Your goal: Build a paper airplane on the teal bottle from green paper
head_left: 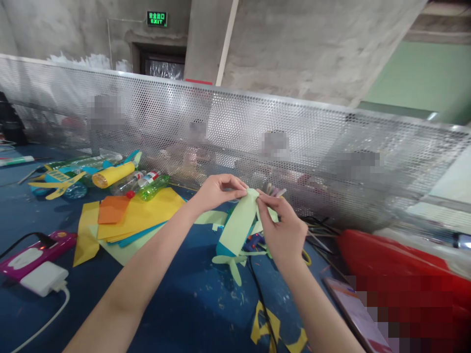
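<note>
A toy plane (pixel 238 223), its body wrapped in pale green paper with a blue band near one end, is between my hands above the blue table. At its near end is a pale green paper propeller (pixel 231 264), and a wing (pixel 211 217) sticks out to the left. My left hand (pixel 221 192) pinches the plane's narrow far end from the left, fingertips on the paper. From the right, my right hand (pixel 282 226) grips the same end between thumb and fingers. Behind the plane, partly covered, lies a dark blue glue gun (pixel 254 242).
Yellow paper sheets (pixel 147 211) and an orange piece (pixel 113 209) lie left, before several plastic bottles and a yellow-wrapped bottle (pixel 114 175). A pink power strip (pixel 37 252) is far left. Yellow scraps (pixel 265 323), a phone (pixel 356 314) and a red bag (pixel 390 260) are right. A perforated metal screen (pixel 228 113) stands behind.
</note>
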A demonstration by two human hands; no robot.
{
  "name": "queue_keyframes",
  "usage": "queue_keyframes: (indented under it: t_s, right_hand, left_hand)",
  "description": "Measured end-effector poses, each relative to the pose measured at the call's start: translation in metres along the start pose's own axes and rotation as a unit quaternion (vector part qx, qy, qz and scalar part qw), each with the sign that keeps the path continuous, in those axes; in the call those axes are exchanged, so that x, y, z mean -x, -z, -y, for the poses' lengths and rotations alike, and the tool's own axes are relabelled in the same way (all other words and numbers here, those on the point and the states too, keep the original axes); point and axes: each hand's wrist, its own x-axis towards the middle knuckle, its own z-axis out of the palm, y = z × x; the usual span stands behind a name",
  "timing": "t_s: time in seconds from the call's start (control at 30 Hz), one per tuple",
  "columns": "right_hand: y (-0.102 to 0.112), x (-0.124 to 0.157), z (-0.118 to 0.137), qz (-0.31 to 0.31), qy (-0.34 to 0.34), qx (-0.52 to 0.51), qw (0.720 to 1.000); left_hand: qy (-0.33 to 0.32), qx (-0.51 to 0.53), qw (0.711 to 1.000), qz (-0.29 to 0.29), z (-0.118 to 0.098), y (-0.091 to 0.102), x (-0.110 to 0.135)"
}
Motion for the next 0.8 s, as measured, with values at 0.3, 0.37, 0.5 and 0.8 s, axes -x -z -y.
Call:
queue_keyframes:
  t_s: [0.3, 0.37, 0.5, 0.8]
  right_hand:
    - [0.0007, -0.0011, -0.003, 0.008, 0.011, 0.043, 0.999]
    - [0.0006, -0.0011, -0.0025, 0.007, 0.011, 0.049, 0.999]
    - [0.0008, -0.0013, -0.0012, 0.007, 0.01, 0.058, 0.998]
    - [-0.0004, -0.0009, -0.0039, 0.014, -0.001, 0.048, 0.999]
  left_hand:
    - [-0.037, -0.05, 0.998, -0.032, 0.0037, -0.0052, 0.0004]
    - [-0.031, -0.055, 0.997, -0.038, 0.004, -0.0061, 0.0006]
    - [-0.032, -0.067, 0.997, -0.032, 0.0052, -0.0071, 0.0005]
    - [-0.038, -0.023, 0.999, 0.021, 0.0024, -0.0067, 0.0014]
